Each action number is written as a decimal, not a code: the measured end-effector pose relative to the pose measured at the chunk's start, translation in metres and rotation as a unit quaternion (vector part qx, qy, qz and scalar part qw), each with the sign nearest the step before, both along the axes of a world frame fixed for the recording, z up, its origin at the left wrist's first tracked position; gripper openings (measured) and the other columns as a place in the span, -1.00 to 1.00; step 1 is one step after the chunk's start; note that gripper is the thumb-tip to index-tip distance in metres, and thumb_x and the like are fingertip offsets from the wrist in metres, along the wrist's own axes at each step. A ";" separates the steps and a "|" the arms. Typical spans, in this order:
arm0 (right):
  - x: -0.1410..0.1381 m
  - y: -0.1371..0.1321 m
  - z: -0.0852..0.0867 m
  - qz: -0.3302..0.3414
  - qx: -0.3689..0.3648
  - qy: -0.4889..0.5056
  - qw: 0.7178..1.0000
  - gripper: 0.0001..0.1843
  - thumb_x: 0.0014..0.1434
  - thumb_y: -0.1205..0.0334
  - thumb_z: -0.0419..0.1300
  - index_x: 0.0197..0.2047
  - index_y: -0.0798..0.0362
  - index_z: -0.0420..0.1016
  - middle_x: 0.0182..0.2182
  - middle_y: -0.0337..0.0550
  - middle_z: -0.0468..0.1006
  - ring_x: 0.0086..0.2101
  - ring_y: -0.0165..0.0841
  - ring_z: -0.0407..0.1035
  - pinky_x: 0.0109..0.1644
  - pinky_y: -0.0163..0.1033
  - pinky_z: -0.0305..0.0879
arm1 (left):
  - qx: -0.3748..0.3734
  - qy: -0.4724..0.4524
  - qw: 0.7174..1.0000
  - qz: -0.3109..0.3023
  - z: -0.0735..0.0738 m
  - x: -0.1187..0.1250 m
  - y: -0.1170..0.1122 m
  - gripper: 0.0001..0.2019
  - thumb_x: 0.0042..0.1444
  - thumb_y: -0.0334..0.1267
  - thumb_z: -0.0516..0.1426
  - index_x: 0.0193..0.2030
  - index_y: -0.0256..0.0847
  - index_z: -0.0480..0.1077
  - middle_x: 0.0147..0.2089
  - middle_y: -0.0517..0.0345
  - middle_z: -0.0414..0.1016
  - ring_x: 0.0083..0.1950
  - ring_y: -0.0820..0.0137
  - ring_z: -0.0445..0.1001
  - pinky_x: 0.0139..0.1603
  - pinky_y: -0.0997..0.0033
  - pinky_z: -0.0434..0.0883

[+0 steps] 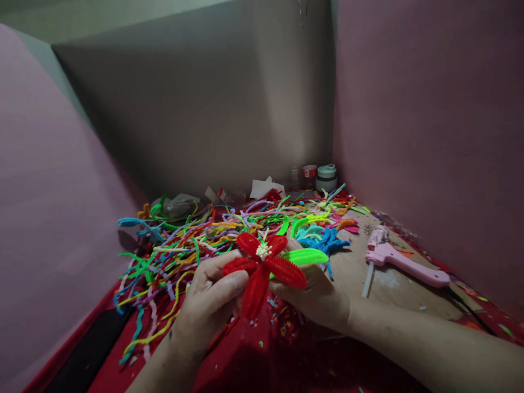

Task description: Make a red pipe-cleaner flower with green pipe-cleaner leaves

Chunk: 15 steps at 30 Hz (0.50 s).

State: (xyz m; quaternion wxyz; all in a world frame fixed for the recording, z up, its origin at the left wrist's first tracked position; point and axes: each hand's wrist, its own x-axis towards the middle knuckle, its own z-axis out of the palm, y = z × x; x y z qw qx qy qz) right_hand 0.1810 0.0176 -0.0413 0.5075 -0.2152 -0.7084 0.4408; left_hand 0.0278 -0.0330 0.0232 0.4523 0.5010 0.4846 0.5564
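Low at centre, above the dark red cloth (pixel 227 374): bright red five-petalled flower of fuzzy pipe cleaner (pixel 261 268), with pale yellow tufted centre.

Left hand (pixel 213 292): forearm rising from the bottom edge, thumb laid over the flower's left petal, forefinger curled above, pinching it.

Right hand (pixel 311 292): forearm slanting in from lower right, fingers tucked behind the flower and hidden; cannot tell how tightly closed.

Just above right hand: lime-green pointed fuzzy leaf (pixel 309 256); cannot tell whether joined to the flower.

Beyond, mostly left: tangled heap of multicoloured pipe cleaners (pixel 208 232).

At right, on a tan board (pixel 388 289): pink plastic glue gun (pixel 409 265), pale rod (pixel 368 279) at its end.

Near the back wall: pale teal lidded jar (pixel 326 178).
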 end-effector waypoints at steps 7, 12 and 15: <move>0.000 0.001 0.002 -0.005 0.042 0.004 0.999 -0.76 0.08 0.26 0.12 -0.61 -0.01 0.36 -0.63 -0.30 0.24 -0.56 -0.44 0.10 -0.43 -0.27 0.18 | -0.013 -0.031 0.999 -0.009 0.012 0.006 0.001 -0.73 -0.22 -0.02 0.22 -0.60 -0.20 0.40 -0.70 0.23 0.26 -0.69 0.52 0.18 -0.67 0.49 0.21; 0.000 0.002 0.004 -0.039 0.092 -0.002 0.995 -0.74 0.05 0.31 0.16 -0.65 -0.02 0.37 -0.60 -0.29 0.33 -0.48 -0.40 0.20 -0.21 -0.18 0.26 | -0.010 -0.111 0.994 -0.010 0.013 0.005 0.009 -0.61 -0.09 0.12 0.12 -0.51 -0.23 0.39 -0.72 0.26 0.21 -0.70 0.53 0.15 -0.68 0.53 0.19; 0.000 0.000 0.009 -0.024 0.060 0.011 0.998 -0.76 0.04 0.29 0.18 -0.64 -0.03 0.42 -0.51 -0.26 0.44 -0.38 -0.35 0.28 -0.13 -0.15 0.25 | -0.013 -0.124 0.992 0.008 0.008 0.005 0.015 -0.66 -0.03 0.03 0.13 -0.51 -0.26 0.38 -0.70 0.28 0.20 -0.68 0.57 0.14 -0.66 0.58 0.17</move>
